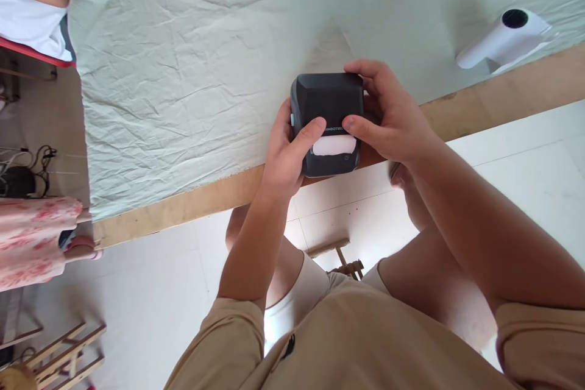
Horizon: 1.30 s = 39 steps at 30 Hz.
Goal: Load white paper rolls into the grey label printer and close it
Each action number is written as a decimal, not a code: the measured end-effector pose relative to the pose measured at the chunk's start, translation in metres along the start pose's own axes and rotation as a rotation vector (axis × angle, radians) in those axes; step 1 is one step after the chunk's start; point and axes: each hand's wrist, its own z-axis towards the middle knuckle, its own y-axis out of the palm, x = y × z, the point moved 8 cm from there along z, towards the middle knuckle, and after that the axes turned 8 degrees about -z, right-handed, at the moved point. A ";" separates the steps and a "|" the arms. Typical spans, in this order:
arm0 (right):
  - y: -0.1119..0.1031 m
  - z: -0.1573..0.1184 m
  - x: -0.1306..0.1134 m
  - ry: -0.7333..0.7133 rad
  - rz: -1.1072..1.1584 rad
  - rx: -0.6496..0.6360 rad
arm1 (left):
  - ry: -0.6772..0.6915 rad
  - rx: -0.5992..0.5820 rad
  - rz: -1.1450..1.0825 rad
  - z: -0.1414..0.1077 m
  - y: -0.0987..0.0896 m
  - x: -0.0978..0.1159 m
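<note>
Both hands, left (287, 158) and right (388, 113), half curl around the black device (329, 97), thumbs on its face. Its paper slot faces the wearer, long axis running away from them.

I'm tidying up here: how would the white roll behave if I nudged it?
The white roll would probably turn over, given its rounded side, though its loose flap might slow that. It may feel light for its size, as its end looks hollow. The flap looks thin, so likely floppy.
</note>
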 end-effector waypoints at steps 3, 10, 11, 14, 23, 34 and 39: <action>0.000 -0.001 -0.002 -0.010 -0.002 0.006 | 0.007 -0.048 -0.059 0.000 0.004 0.003; -0.001 -0.003 -0.005 -0.020 -0.110 0.032 | -0.043 0.052 -0.113 0.006 -0.010 -0.010; -0.001 -0.003 -0.007 -0.044 -0.123 0.036 | -0.047 0.077 -0.121 0.007 -0.014 -0.012; -0.001 -0.004 -0.007 -0.075 -0.151 0.027 | -0.036 0.125 -0.124 0.007 -0.021 -0.014; -0.020 -0.012 -0.037 -0.179 -0.372 0.252 | -0.032 0.166 -0.115 0.008 -0.025 -0.012; -0.032 -0.010 -0.072 -0.134 -0.418 0.454 | -0.078 0.008 -0.058 0.002 -0.001 -0.005; -0.017 -0.008 -0.076 -0.092 -0.858 0.138 | -0.110 -0.020 0.019 -0.002 0.000 -0.007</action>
